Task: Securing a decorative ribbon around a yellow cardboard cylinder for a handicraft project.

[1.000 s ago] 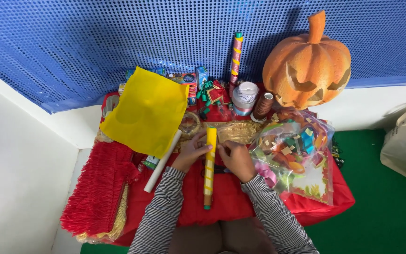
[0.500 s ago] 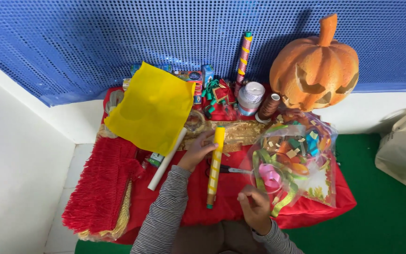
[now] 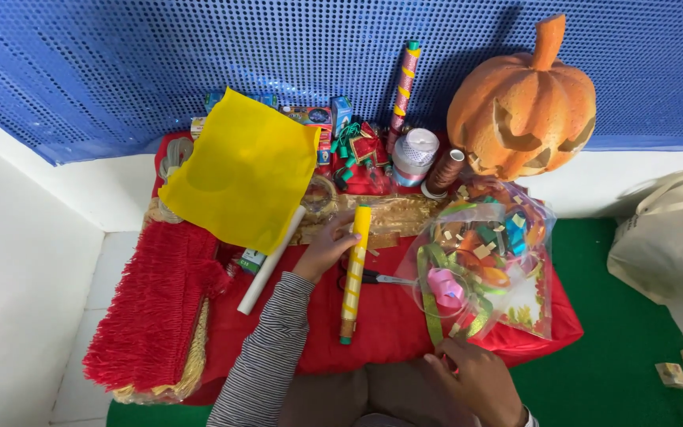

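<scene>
- The left hand is curled around the top of a yellow-striped paper tube, fingers closed on it; the tube lies lengthways on the red cloth, with its lower end pointing toward the person.
- The right hand rests low by the cloth's near edge, loosely curled, touching a green ribbon that trails from a clear bag of coloured scraps; whether it grips the ribbon I cannot tell.
- To do this well, hold the tube still near its top and draw the ribbon gently, clear of the scissors beside it.
- The desk is crowded: a yellow felt sheet, red fringe and an orange carved pumpkin.
- Behind are a blue perforated sheet and a white wall; the floor is green.
</scene>
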